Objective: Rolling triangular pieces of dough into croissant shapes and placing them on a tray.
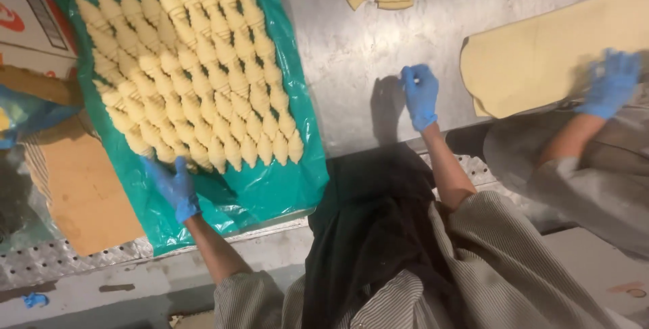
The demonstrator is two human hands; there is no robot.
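the left hand, blue-gloved, lies flat and released on the near edge of the green plastic sheet, touching the nearest row of raw croissants. the right hand rests open on the steel table, grasping nothing. a careless press could squash the soft front pastries or drag the sheet off the near edge.

Warm, fairly dim indoor light from above; soft glare on the steel table and on the green plastic sheet; my right hand throws a dark shadow to its left; a co-worker's gloved hand is motion-blurred; frame edges slightly soft.
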